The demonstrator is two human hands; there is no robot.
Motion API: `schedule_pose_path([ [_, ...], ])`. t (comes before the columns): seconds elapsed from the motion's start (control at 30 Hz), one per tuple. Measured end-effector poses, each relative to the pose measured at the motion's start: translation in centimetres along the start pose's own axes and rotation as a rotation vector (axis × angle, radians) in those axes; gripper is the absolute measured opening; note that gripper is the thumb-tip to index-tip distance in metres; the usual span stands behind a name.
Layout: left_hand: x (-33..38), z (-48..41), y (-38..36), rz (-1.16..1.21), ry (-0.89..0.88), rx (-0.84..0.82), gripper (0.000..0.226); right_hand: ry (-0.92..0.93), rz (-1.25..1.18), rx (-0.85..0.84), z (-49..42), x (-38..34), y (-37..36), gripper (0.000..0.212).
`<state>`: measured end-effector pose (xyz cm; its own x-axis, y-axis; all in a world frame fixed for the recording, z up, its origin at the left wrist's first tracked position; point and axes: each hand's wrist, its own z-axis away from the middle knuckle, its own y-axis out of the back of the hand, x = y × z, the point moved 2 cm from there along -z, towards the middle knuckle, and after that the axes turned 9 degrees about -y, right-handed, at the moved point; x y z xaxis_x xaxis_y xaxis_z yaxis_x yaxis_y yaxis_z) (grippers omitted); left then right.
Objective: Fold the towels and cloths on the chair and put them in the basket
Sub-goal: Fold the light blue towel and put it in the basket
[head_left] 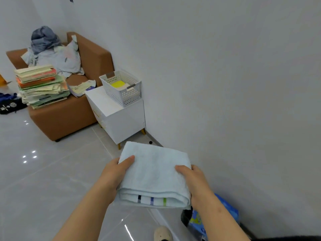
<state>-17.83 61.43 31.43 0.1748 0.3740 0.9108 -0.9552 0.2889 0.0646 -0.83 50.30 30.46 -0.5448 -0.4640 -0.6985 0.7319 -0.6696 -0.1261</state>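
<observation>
A folded pale blue towel (pixel 153 173) with dark, blue and green stripes on its near edge is held flat in front of me. My left hand (pixel 115 173) grips its left side, thumb on top. My right hand (pixel 192 178) grips its right side, thumb on top too. The white perforated basket (pixel 121 94) stands on a white side cabinet (pixel 111 108) ahead, with a yellow item inside. Unfolded cloths (pixel 57 56), grey-blue and pale patterned, are heaped on the brown chair (pixel 66 115) at the far left.
A stack of books and papers (pixel 41 86) sits on the chair's seat. Dark items (pixel 10 105) lie on the floor at the left edge. A blue bag (pixel 224 216) lies by the wall at my lower right. The wall runs close along my right.
</observation>
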Motion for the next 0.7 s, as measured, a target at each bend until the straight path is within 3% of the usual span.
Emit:
schedule_pose_path([
  [0.27,7.0,-14.2,0.6,0.051,-0.006,0.072,0.011,0.023,0.070,-0.057,-11.9,-10.4,-7.7,0.022],
  [0.57,12.8,-30.0,5.3,0.050,-0.027,0.088,0.023,0.029,0.061,-0.078,-23.2,-18.3,-19.2,0.024],
  [0.7,16.2,-38.2,8.0,0.049,-0.042,0.041,0.016,0.040,-0.006,-0.027,-28.1,-21.7,-25.5,0.023],
])
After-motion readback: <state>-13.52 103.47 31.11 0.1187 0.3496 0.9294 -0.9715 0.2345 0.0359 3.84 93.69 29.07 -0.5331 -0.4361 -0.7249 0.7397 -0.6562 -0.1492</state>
